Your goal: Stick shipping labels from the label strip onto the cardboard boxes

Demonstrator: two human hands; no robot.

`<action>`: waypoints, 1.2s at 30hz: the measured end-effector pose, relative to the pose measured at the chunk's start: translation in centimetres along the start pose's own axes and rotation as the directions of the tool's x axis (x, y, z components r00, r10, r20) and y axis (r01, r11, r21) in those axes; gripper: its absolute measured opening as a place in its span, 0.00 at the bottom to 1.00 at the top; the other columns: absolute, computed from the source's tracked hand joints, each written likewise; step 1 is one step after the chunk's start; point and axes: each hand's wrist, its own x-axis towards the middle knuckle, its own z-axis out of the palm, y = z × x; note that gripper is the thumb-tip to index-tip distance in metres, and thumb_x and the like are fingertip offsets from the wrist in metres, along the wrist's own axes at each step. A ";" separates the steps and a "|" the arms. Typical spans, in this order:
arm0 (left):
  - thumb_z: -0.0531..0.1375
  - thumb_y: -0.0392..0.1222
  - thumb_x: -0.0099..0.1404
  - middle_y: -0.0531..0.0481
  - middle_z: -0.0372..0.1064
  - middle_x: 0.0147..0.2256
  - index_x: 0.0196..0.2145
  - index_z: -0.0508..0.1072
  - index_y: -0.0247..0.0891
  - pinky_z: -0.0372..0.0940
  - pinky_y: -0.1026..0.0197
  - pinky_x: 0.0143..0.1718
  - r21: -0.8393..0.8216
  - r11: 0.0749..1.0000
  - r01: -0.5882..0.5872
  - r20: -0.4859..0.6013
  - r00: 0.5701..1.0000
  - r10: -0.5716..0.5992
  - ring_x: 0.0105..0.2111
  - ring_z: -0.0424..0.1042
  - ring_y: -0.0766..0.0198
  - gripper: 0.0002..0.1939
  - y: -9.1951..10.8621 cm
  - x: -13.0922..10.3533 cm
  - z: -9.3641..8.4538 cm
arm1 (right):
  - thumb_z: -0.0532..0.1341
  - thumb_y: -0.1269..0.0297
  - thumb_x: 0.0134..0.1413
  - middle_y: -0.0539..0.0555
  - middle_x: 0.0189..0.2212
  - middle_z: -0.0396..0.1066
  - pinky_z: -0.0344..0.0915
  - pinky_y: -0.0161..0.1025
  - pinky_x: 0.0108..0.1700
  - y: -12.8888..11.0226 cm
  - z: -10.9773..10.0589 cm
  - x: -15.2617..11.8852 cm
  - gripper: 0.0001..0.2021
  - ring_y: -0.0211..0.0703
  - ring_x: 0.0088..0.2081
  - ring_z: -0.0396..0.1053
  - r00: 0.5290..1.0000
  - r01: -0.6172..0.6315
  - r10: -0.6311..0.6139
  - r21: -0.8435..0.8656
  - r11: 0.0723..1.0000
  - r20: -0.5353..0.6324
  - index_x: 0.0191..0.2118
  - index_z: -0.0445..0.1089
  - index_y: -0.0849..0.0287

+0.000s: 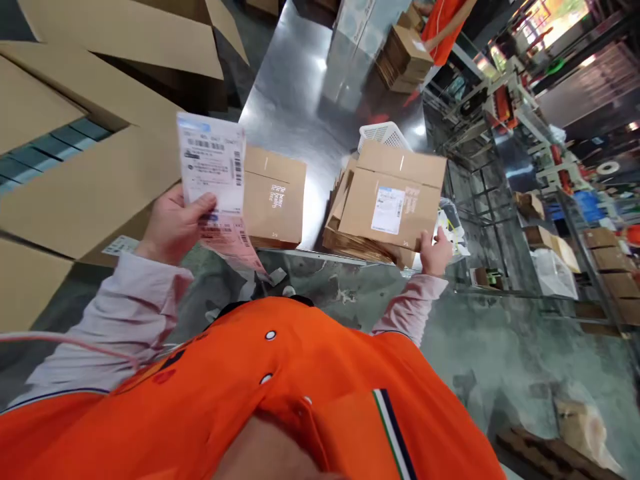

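Note:
My left hand (175, 223) is closed on a strip of printed shipping labels (213, 163), white at the top and pinkish further down, where it hangs past the table edge. Beside the strip, a stack of flat brown cartons (275, 197) with white print lies on the metal table. My right hand (435, 253) pinches the lower right corner of a flat carton (367, 183), which bears a white label (388, 210). That carton rests tilted over a pile of flattened cartons (345, 243).
Large open boxes (125, 160) stand at the left, one holding blue-grey packs. The metal table (285, 87) carries a white basket (384, 135) and more stacked cartons (407, 57). Another person in orange (445, 30) is at its far end. Racks stand at the right.

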 end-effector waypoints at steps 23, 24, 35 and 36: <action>0.70 0.55 0.55 0.56 0.52 0.16 0.17 0.54 0.38 0.51 0.67 0.22 0.134 0.987 0.089 -0.236 0.970 -0.055 0.20 0.55 0.70 0.30 -7.1 -3.6 3.2 | 0.69 0.52 0.52 0.54 0.34 0.80 0.74 0.43 0.44 -15.6 20.3 -16.7 0.14 0.47 0.37 0.77 0.440 -0.137 -0.415 0.516 0.845 0.796 0.36 0.81 0.59; 0.70 0.57 0.54 0.56 0.54 0.17 0.17 0.56 0.37 0.53 0.67 0.22 0.083 0.992 0.097 -0.220 0.972 -0.077 0.21 0.56 0.70 0.30 -7.7 -3.3 3.1 | 0.68 0.53 0.53 0.54 0.34 0.80 0.74 0.42 0.45 -15.6 20.8 -17.1 0.13 0.47 0.38 0.77 0.457 -0.116 -0.404 0.503 0.856 0.793 0.36 0.81 0.58; 0.78 0.47 0.30 0.38 0.80 0.41 0.35 0.81 0.31 0.70 0.51 0.48 0.005 0.833 0.553 0.270 0.801 -0.534 0.45 0.76 0.45 0.32 -14.1 -3.8 -2.0 | 0.69 0.61 0.54 0.59 0.58 0.68 0.61 0.50 0.65 -18.0 33.8 -12.2 0.11 0.51 0.60 0.66 0.703 0.201 -0.295 0.218 0.955 0.647 0.42 0.81 0.59; 0.78 0.47 0.29 0.37 0.80 0.41 0.34 0.81 0.31 0.71 0.51 0.47 0.029 0.819 0.573 0.244 0.791 -0.562 0.45 0.76 0.44 0.31 -14.7 -4.8 -2.5 | 0.70 0.59 0.54 0.59 0.62 0.65 0.58 0.54 0.66 -18.0 34.7 -11.8 0.15 0.54 0.62 0.63 0.707 0.251 -0.283 0.144 0.957 0.648 0.47 0.80 0.58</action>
